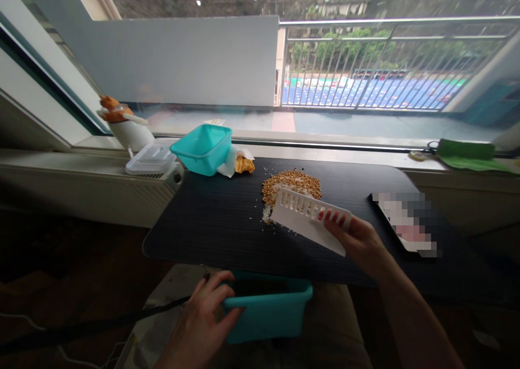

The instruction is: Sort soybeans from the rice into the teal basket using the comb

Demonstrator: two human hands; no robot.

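Observation:
My right hand [361, 241] grips the right end of a flat white slotted plastic plate [303, 222], thumb on its near face. The plate is tilted at the near edge of a pile of round tan beans [298, 179], perhaps soybeans. White grains [267, 215] like rice are mixed in and scattered around the pile. Below the table's near edge, a teal plastic tub [268, 317] is at the lap; my left hand [213, 304] has its fingers closed over the tub's left rim. The inside of that tub is too dark to make out.
A second teal tub [205, 149] stands at the back left of the black table [211, 217], beside white paper [228, 163] and a crumpled orange-brown piece [244, 164]. A clear lid [150, 159] lies left. A blurred-out flat device [402, 225] lies right. Green cloth [467, 153] is on the sill.

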